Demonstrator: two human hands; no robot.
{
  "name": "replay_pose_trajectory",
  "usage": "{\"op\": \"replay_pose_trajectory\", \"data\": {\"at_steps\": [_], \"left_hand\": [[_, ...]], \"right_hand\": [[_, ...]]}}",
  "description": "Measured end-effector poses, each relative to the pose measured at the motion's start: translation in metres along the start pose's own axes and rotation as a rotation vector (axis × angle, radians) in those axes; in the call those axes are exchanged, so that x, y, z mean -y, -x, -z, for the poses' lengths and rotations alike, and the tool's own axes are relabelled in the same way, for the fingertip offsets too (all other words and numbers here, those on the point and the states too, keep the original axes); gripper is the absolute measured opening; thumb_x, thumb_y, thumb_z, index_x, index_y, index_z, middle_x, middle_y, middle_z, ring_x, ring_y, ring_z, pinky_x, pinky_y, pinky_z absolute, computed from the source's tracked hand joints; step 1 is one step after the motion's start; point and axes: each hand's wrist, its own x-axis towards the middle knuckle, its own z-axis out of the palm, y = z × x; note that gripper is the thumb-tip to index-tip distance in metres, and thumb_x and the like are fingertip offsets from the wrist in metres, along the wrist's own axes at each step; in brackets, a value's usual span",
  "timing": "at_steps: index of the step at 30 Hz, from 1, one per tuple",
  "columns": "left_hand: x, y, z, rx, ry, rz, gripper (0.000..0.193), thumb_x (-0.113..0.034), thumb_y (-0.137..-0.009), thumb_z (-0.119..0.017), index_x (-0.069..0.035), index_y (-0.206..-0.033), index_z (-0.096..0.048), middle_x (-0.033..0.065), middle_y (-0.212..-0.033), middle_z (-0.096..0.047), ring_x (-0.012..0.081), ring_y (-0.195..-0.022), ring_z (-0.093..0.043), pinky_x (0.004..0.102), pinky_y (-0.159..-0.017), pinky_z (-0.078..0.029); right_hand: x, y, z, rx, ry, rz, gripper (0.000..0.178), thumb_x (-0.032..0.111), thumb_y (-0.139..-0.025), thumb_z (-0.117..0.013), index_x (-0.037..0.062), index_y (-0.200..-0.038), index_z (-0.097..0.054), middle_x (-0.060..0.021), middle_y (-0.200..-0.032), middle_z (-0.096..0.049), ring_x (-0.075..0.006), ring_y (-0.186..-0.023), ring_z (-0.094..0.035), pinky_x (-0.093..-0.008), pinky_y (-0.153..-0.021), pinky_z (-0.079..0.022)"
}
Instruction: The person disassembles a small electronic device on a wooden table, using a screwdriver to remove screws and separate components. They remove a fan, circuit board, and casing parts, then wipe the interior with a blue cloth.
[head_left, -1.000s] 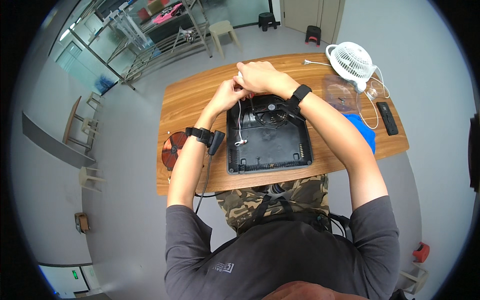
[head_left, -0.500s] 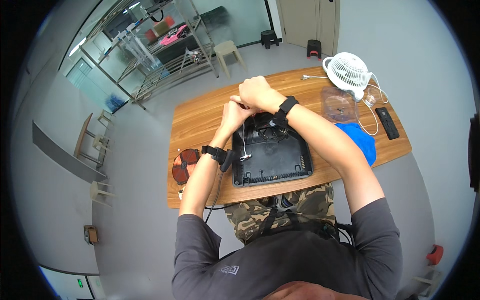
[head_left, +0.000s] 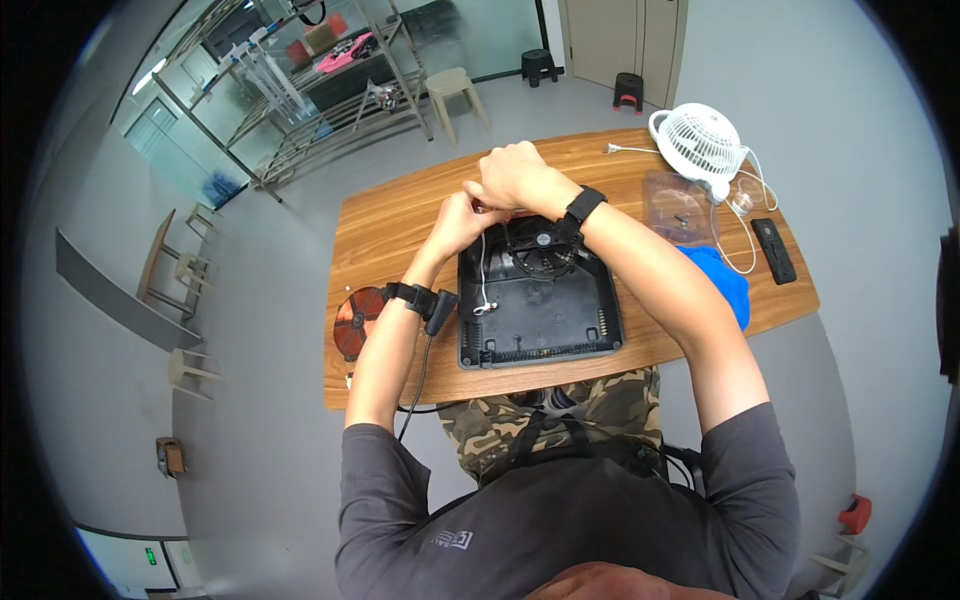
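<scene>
A black plastic housing (head_left: 540, 310), shaped like the bottom shell of an induction cooker, lies on the wooden table in front of me. Set into its far part is a round black fan (head_left: 545, 262). Inside it runs a thin white wire (head_left: 483, 265), ending in a small white connector. My left hand (head_left: 458, 222) is closed at the shell's far left corner, by the wire's upper end. Just beyond, my right hand (head_left: 520, 178) is also closed, its fingers meeting the left fingertips. Whatever they pinch is mostly hidden. A copper-coloured coil disc (head_left: 360, 322) lies left of my left forearm.
To the right are a white fan (head_left: 700, 142) with its cord, a clear plastic box (head_left: 682, 208) holding small parts, a blue cloth (head_left: 722, 285) and a black strip-shaped piece (head_left: 773, 250). A metal rack (head_left: 280, 150) and stools stand beyond the wooden table (head_left: 390, 220).
Both hands have shifted slightly away from me, staying together at the far left corner of the shell. The whole view has turned a little.
</scene>
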Motion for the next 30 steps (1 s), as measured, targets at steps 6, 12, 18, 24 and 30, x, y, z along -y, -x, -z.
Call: {"op": "replay_pose_trajectory", "data": {"at_steps": [6, 12, 18, 24, 30], "left_hand": [[0.002, -0.002, -0.012, -0.139, -0.003, -0.004, 0.036, -0.029, -0.079, -0.086, -0.002, -0.095, -0.07, 0.0074, -0.08, -0.072, 0.0155, -0.075, -0.067, 0.032, -0.076, -0.054], [0.005, -0.006, -0.001, 0.058, 0.011, 0.041, 0.031, -0.024, -0.081, -0.084, -0.001, -0.096, -0.07, 0.0032, -0.078, -0.069, 0.012, -0.075, -0.063, 0.0302, -0.073, -0.052], [0.007, -0.004, -0.01, -0.101, 0.058, -0.058, 0.032, -0.027, -0.079, -0.085, -0.002, -0.093, -0.07, 0.0011, -0.072, -0.064, 0.0101, -0.066, -0.053, 0.0301, -0.066, -0.049], [0.006, -0.004, -0.017, -0.107, 0.078, -0.056, 0.033, -0.026, -0.079, -0.086, -0.002, -0.093, -0.068, 0.0011, -0.073, -0.062, 0.0103, -0.068, -0.053, 0.0294, -0.066, -0.048], [0.011, 0.0, -0.003, 0.06, -0.002, 0.035, 0.029, -0.023, -0.083, -0.083, 0.0, -0.096, -0.069, -0.0027, -0.078, -0.061, 0.0073, -0.072, -0.049, 0.029, -0.063, -0.044]], "right_hand": [[-0.006, -0.003, -0.021, -0.131, 0.007, -0.003, 0.045, 0.041, -0.094, -0.061, 0.0069, -0.123, -0.067, -0.0107, -0.093, -0.076, -0.0325, -0.089, -0.074, -0.0433, -0.08, -0.056], [-0.025, 0.0, -0.031, -0.172, -0.132, 0.143, 0.055, 0.04, -0.093, -0.061, 0.0032, -0.133, -0.057, -0.016, -0.108, -0.072, -0.0374, -0.102, -0.07, -0.0459, -0.085, -0.056], [-0.008, 0.006, -0.009, -0.069, -0.069, 0.008, 0.057, 0.041, -0.092, -0.063, 0.0035, -0.134, -0.057, -0.0151, -0.103, -0.075, -0.036, -0.099, -0.072, -0.0448, -0.086, -0.055], [-0.013, 0.003, -0.021, -0.104, -0.087, 0.044, 0.048, 0.037, -0.093, -0.061, 0.002, -0.126, -0.058, -0.0152, -0.093, -0.074, -0.0374, -0.094, -0.072, -0.0464, -0.082, -0.056], [-0.021, 0.012, -0.034, -0.245, -0.222, 0.156, 0.049, 0.039, -0.093, -0.063, 0.0029, -0.126, -0.06, -0.0151, -0.095, -0.075, -0.0365, -0.095, -0.072, -0.0464, -0.084, -0.055]]}}
